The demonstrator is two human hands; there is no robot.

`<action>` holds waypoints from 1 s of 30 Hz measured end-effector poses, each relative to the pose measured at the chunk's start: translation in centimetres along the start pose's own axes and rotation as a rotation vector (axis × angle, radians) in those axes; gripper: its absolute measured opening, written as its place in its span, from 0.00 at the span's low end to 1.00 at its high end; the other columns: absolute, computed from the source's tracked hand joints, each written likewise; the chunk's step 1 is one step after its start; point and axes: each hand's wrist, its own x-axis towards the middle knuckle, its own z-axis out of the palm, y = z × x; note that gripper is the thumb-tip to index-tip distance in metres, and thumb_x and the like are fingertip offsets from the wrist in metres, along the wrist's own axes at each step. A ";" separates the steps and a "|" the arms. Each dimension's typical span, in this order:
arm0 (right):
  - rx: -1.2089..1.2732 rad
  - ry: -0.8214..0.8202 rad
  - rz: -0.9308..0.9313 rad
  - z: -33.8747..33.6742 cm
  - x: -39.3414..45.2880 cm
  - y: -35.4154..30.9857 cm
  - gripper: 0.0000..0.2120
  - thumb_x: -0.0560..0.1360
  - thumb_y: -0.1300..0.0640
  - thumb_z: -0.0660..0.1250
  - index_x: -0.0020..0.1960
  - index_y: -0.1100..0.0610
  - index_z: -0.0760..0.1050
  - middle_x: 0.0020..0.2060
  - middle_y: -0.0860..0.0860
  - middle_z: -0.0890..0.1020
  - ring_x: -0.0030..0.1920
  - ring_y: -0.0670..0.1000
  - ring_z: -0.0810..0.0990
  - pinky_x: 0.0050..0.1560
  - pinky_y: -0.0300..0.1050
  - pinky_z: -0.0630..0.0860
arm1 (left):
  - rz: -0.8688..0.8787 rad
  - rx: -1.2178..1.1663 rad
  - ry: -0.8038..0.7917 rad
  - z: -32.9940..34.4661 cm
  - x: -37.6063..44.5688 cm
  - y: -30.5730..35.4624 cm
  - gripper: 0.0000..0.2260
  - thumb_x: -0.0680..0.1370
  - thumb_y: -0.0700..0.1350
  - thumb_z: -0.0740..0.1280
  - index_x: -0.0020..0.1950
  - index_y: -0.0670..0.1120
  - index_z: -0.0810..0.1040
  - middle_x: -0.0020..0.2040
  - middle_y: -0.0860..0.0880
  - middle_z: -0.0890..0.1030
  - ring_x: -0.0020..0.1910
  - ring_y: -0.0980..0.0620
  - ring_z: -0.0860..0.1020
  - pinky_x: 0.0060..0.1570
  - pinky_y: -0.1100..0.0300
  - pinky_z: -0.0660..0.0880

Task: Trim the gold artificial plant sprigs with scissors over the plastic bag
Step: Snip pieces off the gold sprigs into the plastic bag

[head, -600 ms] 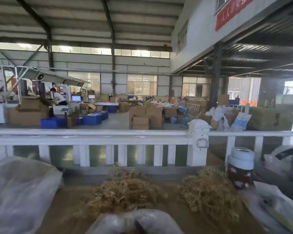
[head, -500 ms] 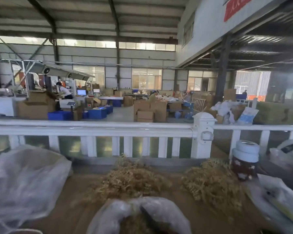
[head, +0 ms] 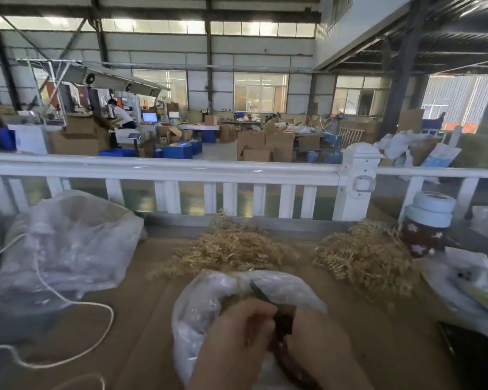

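Both hands meet low in the view over the mouth of the plastic bag (head: 209,299): the right hand (head: 316,336) is curled round the dark handles of the scissors (head: 265,298), whose blades point away and to the left, and the left hand (head: 237,330) has its fingers bent in toward the blades. I take it to be pinching a gold sprig there, but the blur and the fingers hide the sprig itself, so I cannot tell for sure. Gold bits show inside the bag just ahead of the knuckles. Beyond the hands, on the brown table (head: 141,305), lies one heap of gold artificial sprigs (head: 231,249), and a second heap (head: 364,254) lies ahead and to the right. Which heap is trimmed and which is waiting cannot be told from here; judging by their size, a good deal of work seems left. Further right stand a jar with a white lid (head: 426,220) and a dark flat object at the table edge. To the left sits a larger clear bag (head: 68,240) with a white cord (head: 68,302) trailing toward the near edge. A white railing (head: 181,170) closes off the table's far side.
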 end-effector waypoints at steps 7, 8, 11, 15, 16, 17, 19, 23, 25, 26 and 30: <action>-0.102 -0.086 -0.015 -1.3 0.2 -0.5 0.11 0.71 0.45 0.71 0.50 0.48 0.77 0.42 0.45 0.76 0.47 0.49 0.80 0.41 0.40 0.72 | 0.022 0.405 -0.077 2.0 6.5 -1.1 0.08 0.81 0.48 0.64 0.57 0.54 0.81 0.54 0.56 0.82 0.52 0.57 0.78 0.50 0.63 0.74; -0.095 -0.065 -0.011 -1.7 0.1 -0.7 0.12 0.69 0.44 0.71 0.49 0.48 0.77 0.40 0.45 0.75 0.44 0.49 0.78 0.40 0.40 0.72 | 0.038 0.437 -0.077 1.8 7.0 -1.0 0.08 0.81 0.48 0.64 0.57 0.53 0.81 0.55 0.55 0.82 0.53 0.56 0.78 0.52 0.61 0.74; -0.022 0.008 -0.007 -2.5 0.2 -0.5 0.12 0.66 0.44 0.70 0.45 0.49 0.77 0.35 0.44 0.74 0.37 0.48 0.74 0.33 0.39 0.69 | 0.018 0.417 -0.055 1.7 8.4 -2.0 0.08 0.80 0.47 0.65 0.56 0.52 0.82 0.54 0.55 0.82 0.53 0.54 0.78 0.52 0.58 0.74; 0.298 -0.041 0.018 -3.8 1.9 0.2 0.11 0.67 0.46 0.72 0.37 0.54 0.78 0.22 0.44 0.74 0.23 0.43 0.71 0.24 0.37 0.63 | -0.065 0.281 0.129 1.3 9.2 -3.4 0.04 0.80 0.44 0.65 0.48 0.54 0.75 0.44 0.57 0.78 0.43 0.57 0.76 0.38 0.63 0.71; 0.407 -0.059 0.016 -4.0 2.5 0.1 0.10 0.68 0.49 0.73 0.34 0.54 0.78 0.19 0.44 0.73 0.20 0.42 0.69 0.21 0.35 0.61 | -0.101 0.262 0.125 1.1 9.4 -3.9 0.04 0.80 0.44 0.65 0.48 0.53 0.74 0.45 0.55 0.77 0.42 0.57 0.75 0.37 0.63 0.70; 0.500 -0.068 0.002 -4.0 3.2 -0.1 0.11 0.70 0.51 0.73 0.32 0.53 0.78 0.18 0.44 0.73 0.18 0.43 0.69 0.20 0.34 0.61 | -0.135 0.282 0.084 0.9 9.7 -4.4 0.03 0.79 0.45 0.65 0.50 0.53 0.74 0.47 0.54 0.77 0.44 0.56 0.76 0.40 0.61 0.73; 0.640 -0.048 -0.011 -2.9 4.8 -1.1 0.12 0.75 0.52 0.71 0.33 0.52 0.79 0.20 0.47 0.78 0.18 0.43 0.74 0.19 0.32 0.63 | -0.175 0.403 -0.068 0.8 9.8 -5.4 0.07 0.78 0.45 0.67 0.56 0.50 0.77 0.55 0.50 0.76 0.51 0.50 0.77 0.53 0.54 0.76; 0.626 0.082 -0.018 1.0 7.6 -3.7 0.13 0.76 0.44 0.69 0.44 0.54 0.82 0.28 0.46 0.81 0.31 0.47 0.80 0.28 0.39 0.70 | -0.185 0.545 -0.174 1.5 9.7 -6.6 0.12 0.74 0.46 0.72 0.57 0.52 0.79 0.63 0.49 0.73 0.52 0.50 0.77 0.56 0.56 0.74; 0.561 0.111 -0.026 2.8 8.6 -4.6 0.17 0.75 0.39 0.68 0.48 0.52 0.82 0.32 0.44 0.80 0.35 0.46 0.78 0.32 0.39 0.69 | -0.175 0.499 -0.131 2.0 9.8 -6.8 0.10 0.73 0.44 0.71 0.53 0.52 0.79 0.61 0.49 0.75 0.52 0.48 0.77 0.56 0.53 0.75; 0.513 0.131 -0.024 3.5 9.0 -4.9 0.17 0.75 0.37 0.68 0.50 0.51 0.81 0.35 0.44 0.80 0.37 0.47 0.79 0.35 0.40 0.70 | -0.166 0.488 -0.113 2.3 10.0 -6.9 0.08 0.74 0.43 0.69 0.51 0.53 0.79 0.59 0.49 0.76 0.51 0.47 0.77 0.56 0.50 0.76; 0.415 0.213 0.008 4.9 10.9 -5.2 0.12 0.76 0.41 0.67 0.51 0.48 0.76 0.35 0.42 0.76 0.44 0.51 0.81 0.39 0.44 0.73 | -0.144 0.482 -0.039 3.2 10.9 -7.1 0.08 0.75 0.44 0.65 0.51 0.54 0.80 0.56 0.50 0.76 0.50 0.46 0.77 0.56 0.48 0.76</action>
